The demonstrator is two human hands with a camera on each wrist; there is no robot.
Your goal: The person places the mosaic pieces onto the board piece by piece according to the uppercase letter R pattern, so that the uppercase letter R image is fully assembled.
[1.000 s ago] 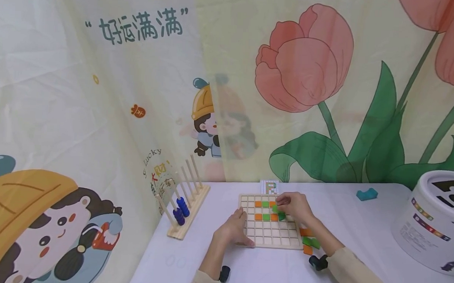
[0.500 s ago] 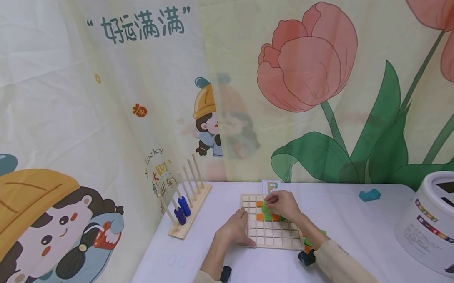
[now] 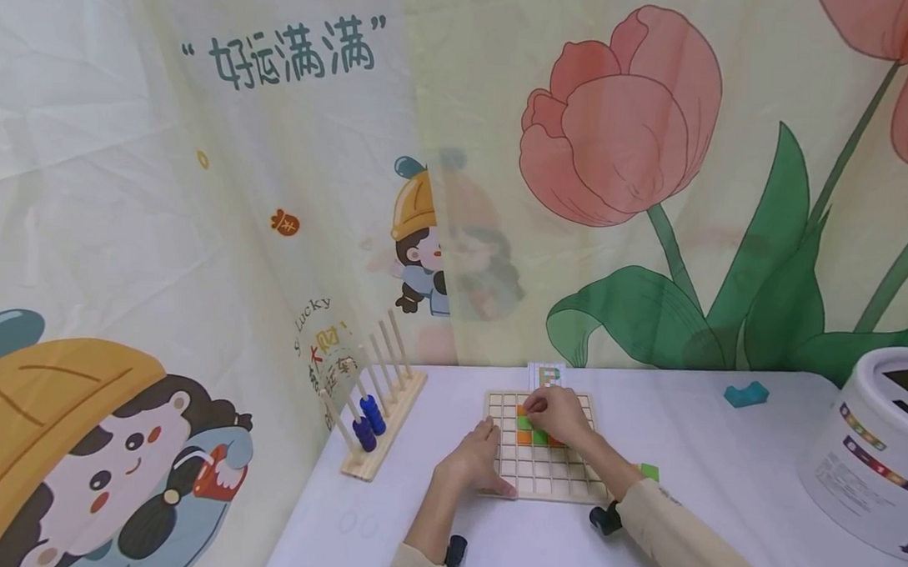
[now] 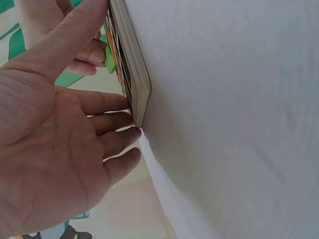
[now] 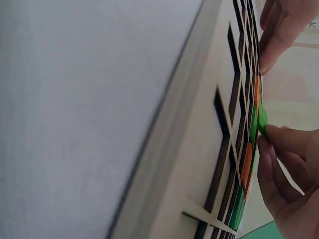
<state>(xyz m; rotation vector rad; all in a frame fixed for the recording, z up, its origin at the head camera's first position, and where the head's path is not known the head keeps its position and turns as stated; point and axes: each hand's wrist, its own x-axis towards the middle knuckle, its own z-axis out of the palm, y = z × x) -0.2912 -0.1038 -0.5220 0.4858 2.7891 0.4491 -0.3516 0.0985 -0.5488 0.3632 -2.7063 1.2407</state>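
Note:
A wooden grid board (image 3: pixel 537 470) lies on the table with orange and green square tiles in some of its cells. My left hand (image 3: pixel 468 463) rests against its left side, fingers extended and thumb near the front corner. In the left wrist view the fingertips touch the board's edge (image 4: pixel 141 92). Over the board's upper part, my right hand (image 3: pixel 562 417) pinches a green tile (image 5: pixel 263 117) between thumb and fingertips. The right wrist view shows this tile tilted, close above the tiled cells. The right hand hides some cells in the head view.
A pattern card (image 3: pixel 546 376) lies behind the board. Left stands a wooden peg rack (image 3: pixel 385 427) with blue beads. A loose green tile (image 3: pixel 648 471) shows beside the right forearm. A teal piece (image 3: pixel 746 395) and a white bucket (image 3: pixel 868 465) are at the right.
My right hand has moved left across the board with the green tile in its pinch. The left hand stays at the board's side. The head view has shifted slightly.

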